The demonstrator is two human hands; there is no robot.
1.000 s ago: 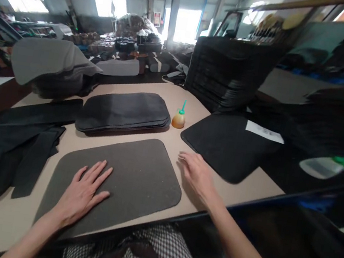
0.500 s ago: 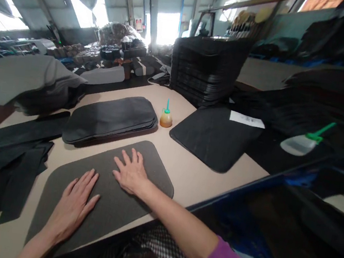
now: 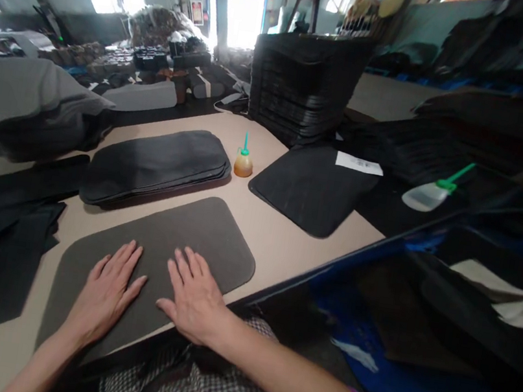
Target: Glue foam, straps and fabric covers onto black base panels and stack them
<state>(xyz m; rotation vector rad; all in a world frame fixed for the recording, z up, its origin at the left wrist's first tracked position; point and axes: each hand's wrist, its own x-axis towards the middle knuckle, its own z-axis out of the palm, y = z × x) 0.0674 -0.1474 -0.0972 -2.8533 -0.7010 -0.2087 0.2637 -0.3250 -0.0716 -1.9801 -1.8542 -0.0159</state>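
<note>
Right hand (image 3: 194,300) had come back from the bare surface (image 3: 278,244) on the right, where it was a second earlier, onto the grey mat (image 3: 159,253), then slid toward me along it; it ended flat near the mat's near edge, just beside my left hand (image 3: 104,294). Left hand barely shifted, palm down on the mat throughout. Both sets of fingers (image 3: 192,264) were spread and open, pressing flat, gripping nothing. My read: both palms on one sheet meant I was pressing or smoothing it in place rather than lifting it. The mat lay flat on the surface at its near edge, directly in front of me, apart from the stack of dark mats (image 3: 155,164) behind it and the single black mat (image 3: 312,187) to the right. It's a rounded rectangle; long axis ran left-near to right-far, slightly skewed to the surface edge, roughly parallel to the stack behind. Right-far corner pointed toward the small orange bottle with green nozzle (image 3: 243,164), which stood upright between the stack and the black mat, well clear of my hands. Loose dark offcuts (image 3: 1,229) lay to the left, not touching the grey mat as far as I could tell. The view had also swung right and down, so part of the apparent shift was my head moving.
</note>
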